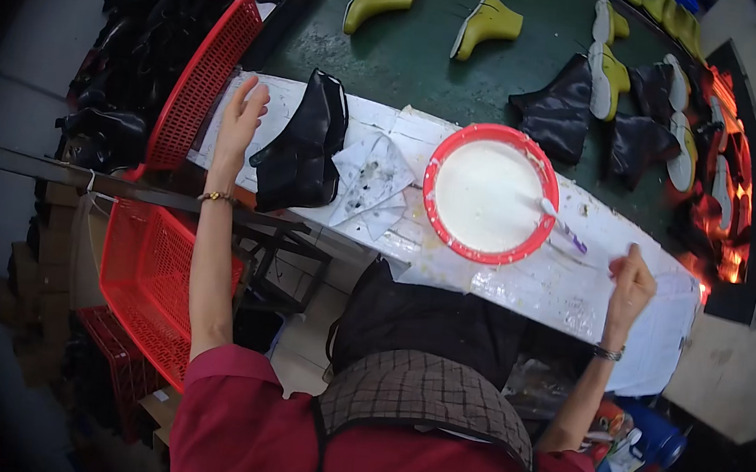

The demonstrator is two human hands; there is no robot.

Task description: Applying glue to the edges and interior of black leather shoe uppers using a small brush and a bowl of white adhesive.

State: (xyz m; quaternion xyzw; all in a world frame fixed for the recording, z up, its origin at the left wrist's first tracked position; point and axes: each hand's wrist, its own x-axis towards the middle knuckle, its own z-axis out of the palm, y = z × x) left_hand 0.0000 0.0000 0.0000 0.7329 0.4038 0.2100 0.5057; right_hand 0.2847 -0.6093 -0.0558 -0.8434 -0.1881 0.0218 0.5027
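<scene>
My left hand (240,129) is raised at the left end of the white work board, its fingers stretched out and holding nothing. Just right of it lies a black ankle boot (306,150). A stained white cloth or paper (372,183) lies against the boot. In the middle of the board stands a red-rimmed basin (431,200) of creamy white liquid. A brush with a white and purple handle (569,233) leans over its right rim. Beyond that handle, my right hand (633,286) hovers over the board, fingers curled in, with nothing visible in them.
Yellow boot-shaped pieces (490,28) and dark boot uppers (553,107) lie on the green conveyor belt (423,66). At right glows an orange heater opening (738,182). On the left are a red crate (199,79) beside heaped black boots (131,44) and a lower red basket (150,258).
</scene>
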